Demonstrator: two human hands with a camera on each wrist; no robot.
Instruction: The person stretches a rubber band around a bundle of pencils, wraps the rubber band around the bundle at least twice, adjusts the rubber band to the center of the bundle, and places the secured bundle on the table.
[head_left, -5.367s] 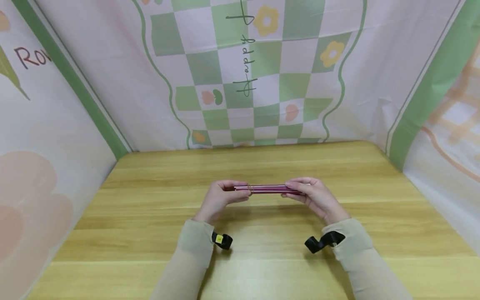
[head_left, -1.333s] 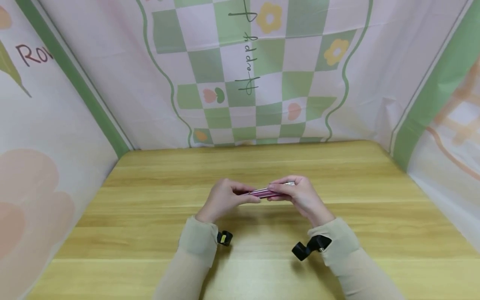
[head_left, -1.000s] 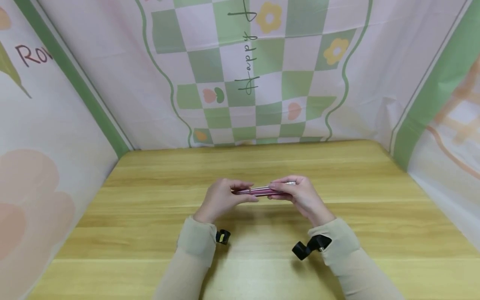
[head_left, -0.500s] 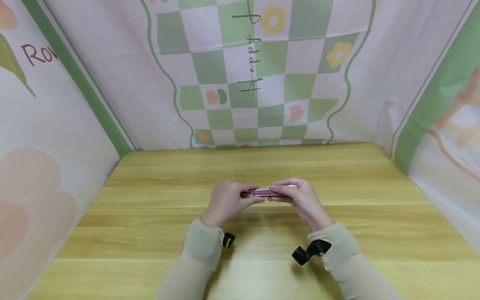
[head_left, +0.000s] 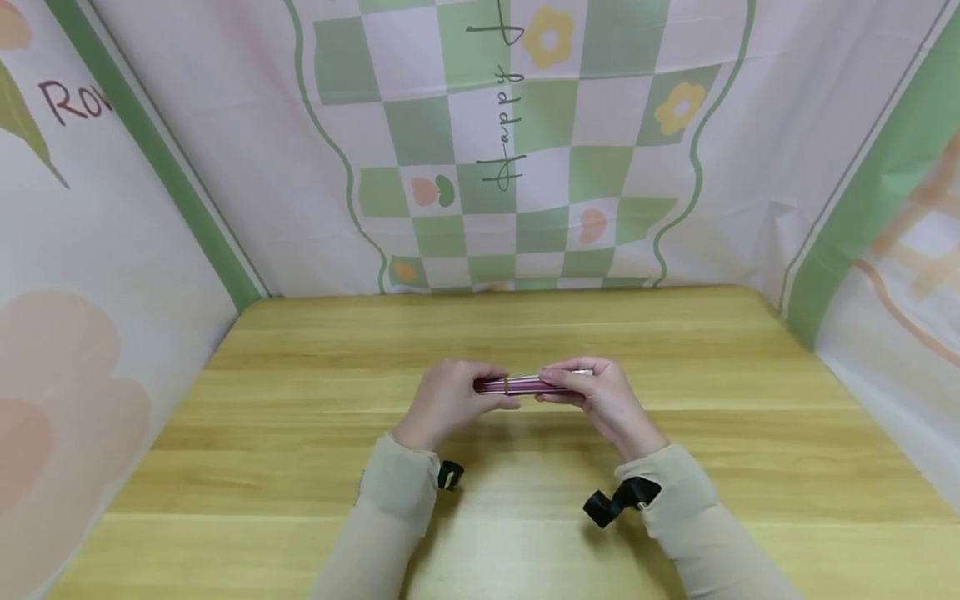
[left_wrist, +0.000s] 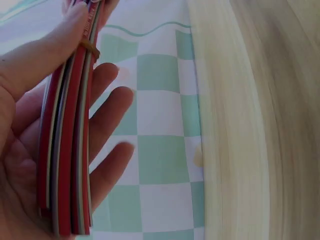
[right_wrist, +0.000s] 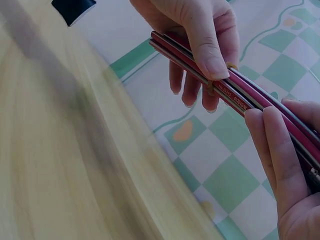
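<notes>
A bundle of red pencils [head_left: 528,384] with dark and pale stripes is held level over the table between both hands. A tan rubber band [left_wrist: 90,49] loops round it near the left hand. My left hand [head_left: 448,404] has its thumb on the pencils by the band, with the fingers spread behind; the pencils' flat ends lie along its palm in the left wrist view. My right hand [head_left: 606,404] pinches the other part of the bundle between thumb and fingertips. Small lettering shows on one pencil [right_wrist: 232,95] in the right wrist view. The far ends are partly hidden by the right hand.
The wooden table [head_left: 315,492] lies under both hands. A checkered cloth backdrop [head_left: 491,196] stands behind its far edge, with printed cloth walls at both sides. Black camera straps [head_left: 622,502] stick out from the wrists.
Since the oldest frame, my right hand has moved left, and less of the bundle shows between the hands. Over the last second, my left hand shifts slightly at its end and the bundle tilts a little.
</notes>
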